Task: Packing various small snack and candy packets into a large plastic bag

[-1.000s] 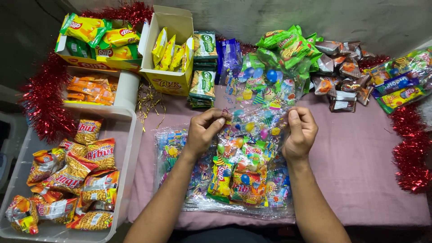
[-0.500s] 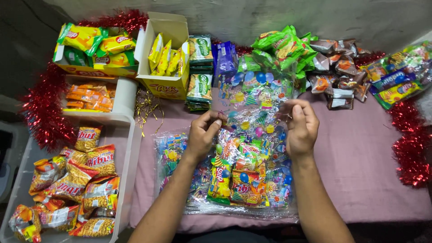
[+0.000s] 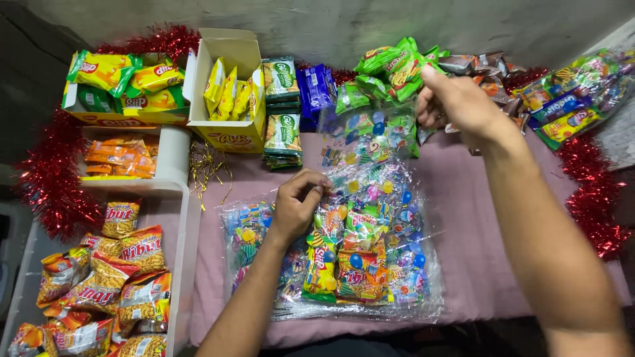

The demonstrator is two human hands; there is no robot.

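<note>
Clear bag (image 3: 367, 218) of mixed snack packets lies centre on the pink cloth (image 3: 476, 225). Left hand (image 3: 296, 206) pinches its top edge, fingers pressed together. Right hand (image 3: 456, 102), far right, pinches the bag's upper film. Far left, open box (image 3: 228, 86) holds yellow packets (image 3: 228, 92).

The left hand (image 3: 297, 208) rests low with fingers curled into a pinch, forearm angled up from below; the right hand (image 3: 460, 102) is raised farther forward, fingers closed in a grip.
</note>
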